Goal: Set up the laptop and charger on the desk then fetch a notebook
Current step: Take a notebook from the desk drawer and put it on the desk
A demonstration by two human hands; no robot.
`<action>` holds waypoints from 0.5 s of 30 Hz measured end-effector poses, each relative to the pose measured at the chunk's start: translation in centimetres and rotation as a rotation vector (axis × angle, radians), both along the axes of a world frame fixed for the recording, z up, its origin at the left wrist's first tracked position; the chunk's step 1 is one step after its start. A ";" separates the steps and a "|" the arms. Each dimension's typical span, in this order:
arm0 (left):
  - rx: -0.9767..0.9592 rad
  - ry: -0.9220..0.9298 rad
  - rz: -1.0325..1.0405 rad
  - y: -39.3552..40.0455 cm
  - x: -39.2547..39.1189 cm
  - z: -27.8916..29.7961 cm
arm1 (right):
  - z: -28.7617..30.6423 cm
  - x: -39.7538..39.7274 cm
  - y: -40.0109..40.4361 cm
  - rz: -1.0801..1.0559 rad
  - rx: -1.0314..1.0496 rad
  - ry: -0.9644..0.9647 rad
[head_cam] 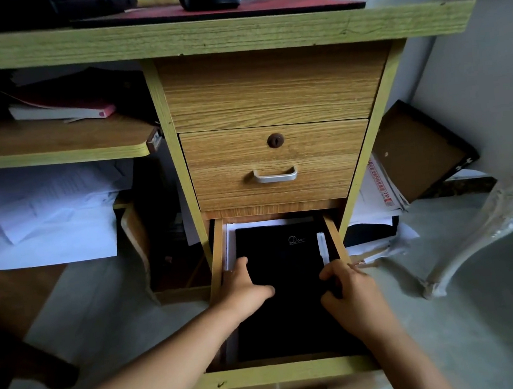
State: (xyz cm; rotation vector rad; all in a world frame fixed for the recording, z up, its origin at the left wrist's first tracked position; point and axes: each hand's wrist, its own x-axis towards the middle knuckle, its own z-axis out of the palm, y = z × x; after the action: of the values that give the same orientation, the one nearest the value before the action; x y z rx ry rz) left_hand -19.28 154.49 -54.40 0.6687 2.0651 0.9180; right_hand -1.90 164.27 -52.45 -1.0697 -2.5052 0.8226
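Observation:
A black notebook (289, 271) with a small silver script logo lies flat in the pulled-out bottom drawer (286, 373) of the wooden desk. My left hand (244, 287) rests on the notebook's left side, fingers spread, thumb on the cover. My right hand (350, 294) curls around the notebook's right edge, fingers bent over it. A white pen (323, 247) lies along the right side of the drawer, just above my right hand. White paper (251, 224) shows under the notebook at the back and left.
A closed middle drawer with a metal handle (275, 176) and keyhole sits above. On the desktop (206, 35) stand dark items on a red mat. Books and loose papers (45, 217) fill the left shelves. A white carved furniture leg (479, 238) stands on the right.

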 end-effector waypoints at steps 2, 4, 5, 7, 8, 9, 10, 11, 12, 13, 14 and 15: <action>0.014 -0.018 0.023 0.0 -0.1 0.0 | 0.0 0.0 0.1 0.001 0.009 -0.005; 0.028 -0.040 0.052 0.0 -0.3 0.1 | 0.0 0.0 0.2 -0.023 0.014 -0.004; 0.030 -0.048 0.071 0.0 -0.4 0.1 | 0.0 0.0 0.3 -0.034 0.014 0.000; 0.030 -0.050 0.119 0.1 -0.3 0.1 | -0.1 0.0 0.3 -0.044 0.011 0.013; 0.036 -0.040 0.151 0.1 -0.2 0.0 | -0.1 0.0 0.2 -0.043 0.010 0.019; 0.045 -0.024 0.186 0.2 0.0 0.0 | -0.1 0.0 0.2 -0.044 0.010 0.025; 0.057 -0.004 0.222 0.4 0.1 0.0 | -0.1 0.0 0.2 -0.049 0.010 0.033; 0.063 0.013 0.256 0.6 0.2 0.0 | -0.1 0.0 0.2 -0.055 0.014 0.040; 0.065 0.029 0.285 0.9 0.3 0.2 | -0.1 -0.1 0.2 -0.061 0.020 0.043; 0.068 0.037 0.313 1.2 0.3 0.4 | -0.1 -0.1 0.2 -0.063 0.026 0.042; 0.074 0.038 0.339 1.5 0.2 0.7 | -0.1 -0.1 0.1 -0.064 0.028 0.042; 0.079 0.028 0.358 1.7 0.2 1.0 | 0.0 -0.1 0.0 -0.068 0.024 0.047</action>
State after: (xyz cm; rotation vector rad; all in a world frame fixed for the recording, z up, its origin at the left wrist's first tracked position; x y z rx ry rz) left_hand -19.07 156.24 -53.44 0.3568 2.2239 1.2000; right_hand -1.99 164.27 -52.49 -1.1077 -2.4196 0.7881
